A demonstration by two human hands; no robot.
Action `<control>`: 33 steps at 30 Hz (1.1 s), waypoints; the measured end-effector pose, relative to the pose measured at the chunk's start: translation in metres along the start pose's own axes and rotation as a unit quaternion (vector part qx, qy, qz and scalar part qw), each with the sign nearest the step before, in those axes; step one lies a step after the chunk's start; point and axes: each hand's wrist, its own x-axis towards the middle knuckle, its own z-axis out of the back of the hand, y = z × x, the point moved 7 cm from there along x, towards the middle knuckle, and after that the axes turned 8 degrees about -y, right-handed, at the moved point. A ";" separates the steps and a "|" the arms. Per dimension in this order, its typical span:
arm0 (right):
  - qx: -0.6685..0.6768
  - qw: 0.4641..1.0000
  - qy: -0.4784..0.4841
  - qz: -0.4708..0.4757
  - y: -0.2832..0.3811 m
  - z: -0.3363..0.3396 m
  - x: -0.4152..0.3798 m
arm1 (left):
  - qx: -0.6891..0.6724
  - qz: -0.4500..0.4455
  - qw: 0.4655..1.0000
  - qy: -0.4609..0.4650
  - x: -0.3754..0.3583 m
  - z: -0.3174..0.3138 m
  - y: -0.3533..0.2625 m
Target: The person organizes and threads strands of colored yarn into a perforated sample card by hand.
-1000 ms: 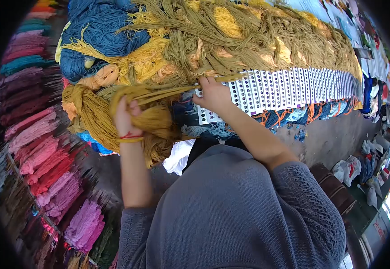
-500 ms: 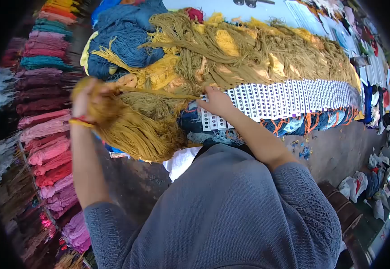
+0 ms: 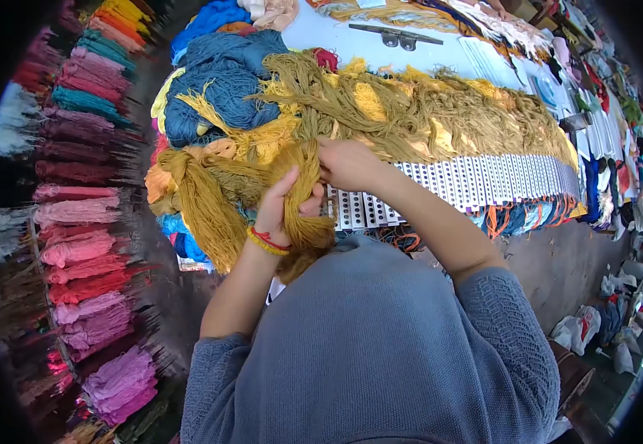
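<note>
My left hand (image 3: 283, 203), with red and yellow bands at its wrist, is wrapped round a thick hank of mustard-brown yarn (image 3: 303, 207). The yarn hangs below the hand toward my lap. Close beside it, my right hand (image 3: 345, 164) has its fingers closed at the upper part of this hank; the fingertips are partly hidden. Another mustard hank (image 3: 207, 214) drapes over the table's left front edge. White cards with rows of dark holes (image 3: 455, 181) line the front of the table, below a long layer of olive and yellow yarn (image 3: 410, 111).
Blue yarn (image 3: 221, 85) is heaped at the back left. A dark metal bracket (image 3: 397, 35) lies on the white table surface (image 3: 321, 33). Colored hanks (image 3: 85, 251) hang along the left side. Plastic bags (image 3: 579, 325) sit on the floor at the right.
My left hand has moved right and nearer my body with the mustard yarn, beside my right hand. One mustard hank now hangs apart at the left. The view has shifted slightly.
</note>
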 end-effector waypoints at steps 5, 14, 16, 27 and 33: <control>0.070 0.990 -0.117 -0.038 -0.017 0.038 -0.014 | 0.045 -0.040 0.998 -0.006 -0.009 -0.009 -0.016; 0.371 0.908 -0.156 -0.119 0.021 0.035 -0.049 | 0.016 -0.090 0.985 0.149 -0.013 -0.048 -0.016; 0.413 0.876 -0.199 -0.148 0.013 0.032 -0.053 | 0.009 -0.094 0.988 0.125 -0.014 -0.048 -0.013; 0.483 0.827 -0.198 -0.208 0.012 0.017 -0.072 | 0.112 -0.208 0.972 -0.023 -0.013 -0.027 -0.018; 0.473 0.832 -0.164 -0.239 0.016 0.015 -0.077 | 0.084 -0.178 0.980 0.011 -0.019 -0.036 -0.014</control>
